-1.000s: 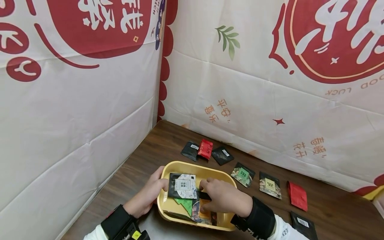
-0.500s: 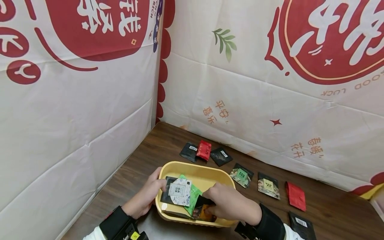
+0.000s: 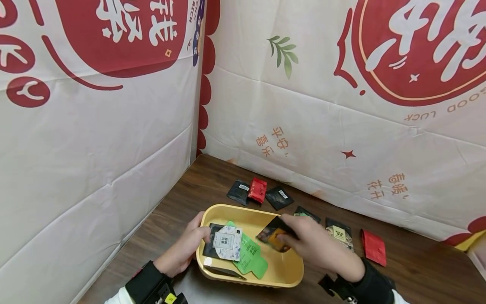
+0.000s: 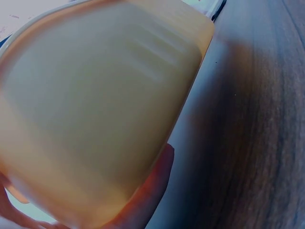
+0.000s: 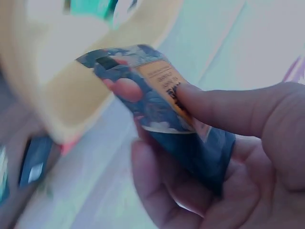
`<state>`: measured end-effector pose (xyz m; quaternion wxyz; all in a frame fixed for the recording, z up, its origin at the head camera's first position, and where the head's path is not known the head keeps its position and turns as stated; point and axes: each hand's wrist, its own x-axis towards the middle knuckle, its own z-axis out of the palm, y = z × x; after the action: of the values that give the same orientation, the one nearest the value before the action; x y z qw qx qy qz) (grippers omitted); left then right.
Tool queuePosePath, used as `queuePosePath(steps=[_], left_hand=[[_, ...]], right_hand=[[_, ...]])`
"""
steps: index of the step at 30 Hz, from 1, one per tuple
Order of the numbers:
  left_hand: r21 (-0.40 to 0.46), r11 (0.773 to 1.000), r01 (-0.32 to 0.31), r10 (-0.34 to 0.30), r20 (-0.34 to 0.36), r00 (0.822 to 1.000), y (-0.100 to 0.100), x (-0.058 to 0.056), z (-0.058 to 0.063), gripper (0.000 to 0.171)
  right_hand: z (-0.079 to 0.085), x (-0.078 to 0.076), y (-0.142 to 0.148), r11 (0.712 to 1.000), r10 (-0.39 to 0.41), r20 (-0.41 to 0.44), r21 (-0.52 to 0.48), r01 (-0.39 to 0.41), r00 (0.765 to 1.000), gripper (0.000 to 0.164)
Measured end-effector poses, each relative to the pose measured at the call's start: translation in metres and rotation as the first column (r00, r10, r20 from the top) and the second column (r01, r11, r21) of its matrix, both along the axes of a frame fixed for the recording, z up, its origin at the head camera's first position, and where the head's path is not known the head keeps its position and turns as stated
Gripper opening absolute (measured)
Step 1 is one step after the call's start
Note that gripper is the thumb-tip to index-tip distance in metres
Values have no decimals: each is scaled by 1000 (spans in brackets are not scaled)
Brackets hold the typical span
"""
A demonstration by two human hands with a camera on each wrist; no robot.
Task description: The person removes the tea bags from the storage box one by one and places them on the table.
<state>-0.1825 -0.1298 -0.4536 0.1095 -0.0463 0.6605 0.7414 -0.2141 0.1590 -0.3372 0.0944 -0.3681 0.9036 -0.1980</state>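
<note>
My left hand [image 3: 188,245] grips the left end of a yellow plastic basin [image 3: 250,214], its thumb over the rim. In the left wrist view, fingers curl beneath the basin wall [image 4: 105,105]. My right hand [image 3: 317,245] pinches a dark sachet with an orange label [image 3: 274,234], tilted above the basin's right part. The right wrist view shows the thumb pressed on the sachet's printed front [image 5: 143,88]. Inside the basin lie a black-and-white sachet [image 3: 224,241], a green one [image 3: 249,255] partly under it, and a dark one [image 3: 225,272] along the near wall.
Along the back of the brown wooden table [image 3: 178,198] lie a dark sachet [image 3: 238,192], a red one [image 3: 257,190] and another dark one [image 3: 279,198]. A yellow-labelled sachet [image 3: 339,233] and a red one [image 3: 373,248] lie to the right. Printed cloth walls [image 3: 243,105] stand behind and left.
My right hand has lifted the orange-labelled sachet from the basin and moved up and right with it. More of the green sachet shows. The left hand keeps its hold on the basin.
</note>
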Motion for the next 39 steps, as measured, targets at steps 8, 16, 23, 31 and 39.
queuePosePath(steps=[8,16,23,31,39], left_hand=[[5,1000,2,-2,6,1000,-1,-2,0,68],[0,1000,0,0,8,1000,-1,0,0,68],[4,1000,4,-4,0,1000,0,1,1,66],[20,999,44,-44,3,999,0,-1,-2,69],[-6,1000,13,-13,11,1000,1,-2,-5,70]], right_hand=[[14,-21,74,963,-267,-160,-9,269,950,45],[-15,-19,131,923,-379,152,139,360,913,34],[-42,-22,156,910,-390,285,265,319,875,59],[-73,-15,162,842,-495,136,318,435,858,44],[-75,-5,147,774,-475,-167,388,501,864,34]])
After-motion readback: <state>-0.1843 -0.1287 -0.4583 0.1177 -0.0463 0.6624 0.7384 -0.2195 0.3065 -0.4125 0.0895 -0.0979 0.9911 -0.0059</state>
